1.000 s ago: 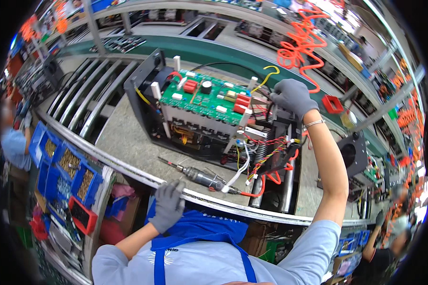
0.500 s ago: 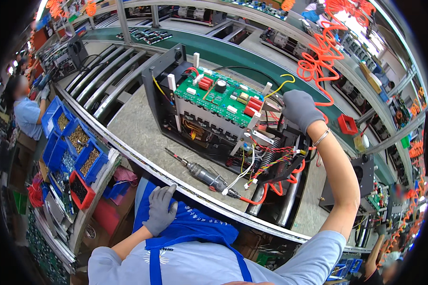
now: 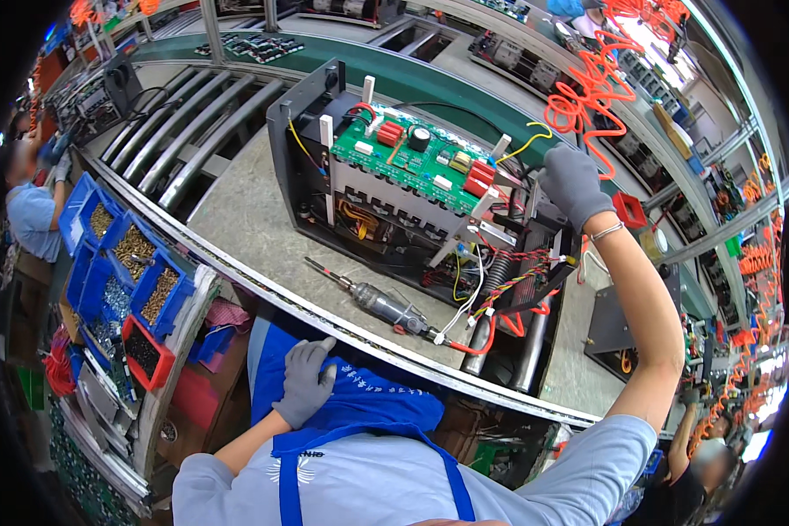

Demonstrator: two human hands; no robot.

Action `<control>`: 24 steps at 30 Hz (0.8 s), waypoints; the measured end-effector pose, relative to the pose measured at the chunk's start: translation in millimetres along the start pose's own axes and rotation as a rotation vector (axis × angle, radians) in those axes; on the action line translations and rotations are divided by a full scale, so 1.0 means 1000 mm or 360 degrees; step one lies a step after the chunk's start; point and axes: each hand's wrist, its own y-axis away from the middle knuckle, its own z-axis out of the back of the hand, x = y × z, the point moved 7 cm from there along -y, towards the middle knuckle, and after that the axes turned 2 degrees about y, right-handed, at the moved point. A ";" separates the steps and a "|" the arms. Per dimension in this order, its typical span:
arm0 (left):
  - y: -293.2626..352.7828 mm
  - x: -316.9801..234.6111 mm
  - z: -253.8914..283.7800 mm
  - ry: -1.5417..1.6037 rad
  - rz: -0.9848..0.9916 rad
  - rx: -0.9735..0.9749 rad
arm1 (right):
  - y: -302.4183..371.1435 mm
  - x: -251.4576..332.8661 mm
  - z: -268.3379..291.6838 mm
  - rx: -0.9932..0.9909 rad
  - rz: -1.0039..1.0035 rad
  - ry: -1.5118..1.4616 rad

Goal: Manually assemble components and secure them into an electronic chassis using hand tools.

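My right hand (image 3: 574, 186), in a grey glove, is at the right end of an open electronic unit. Its fingers are curled, and whatever they hold is hidden beneath the hand. A yellow wire (image 3: 524, 145) rises beside it. The unit carries a green circuit board (image 3: 412, 162) with red and black components, between white posts in a dark metal frame (image 3: 289, 167). Loose white connector wires (image 3: 465, 307) hang from its right side. My left hand (image 3: 307, 381), also gloved, rests against the blue apron by the bench edge, fingers loosely extended and holding nothing.
A power screwdriver (image 3: 386, 307) with an orange hose lies on the bench before the unit. Blue bins of screws (image 3: 131, 254) and a red bin (image 3: 146, 353) stand at left. Coiled orange hoses (image 3: 579, 110) hang right. Rollers (image 3: 202, 131) lie left; another person (image 3: 33, 210) works beyond.
My right hand has shifted slightly right, away from the circuit board. The left hand stays against the apron. The whole view has shifted a little.
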 end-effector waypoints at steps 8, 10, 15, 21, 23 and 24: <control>-0.004 0.028 0.046 -0.0131 0.0099 -0.0394 | -0.010 -0.024 -0.033 -0.0289 -0.0028 -0.0120; 0.002 0.034 0.076 -0.0198 0.0102 -0.0513 | -0.011 -0.035 -0.031 -0.0021 -0.0126 0.0212; 0.060 0.047 0.194 -0.0700 0.0362 -0.1022 | -0.017 -0.040 -0.025 -0.0177 -0.0169 0.0176; 0.175 0.117 0.324 -0.1540 0.0807 -0.1552 | -0.038 -0.064 -0.063 -0.0142 -0.0031 -0.0220; 0.237 0.181 0.361 -0.1999 0.1332 -0.1434 | -0.045 -0.055 -0.072 0.0007 0.0021 -0.0453; 0.270 0.209 0.381 -0.1795 0.1548 -0.1547 | -0.043 -0.050 -0.079 0.0171 0.0044 -0.0669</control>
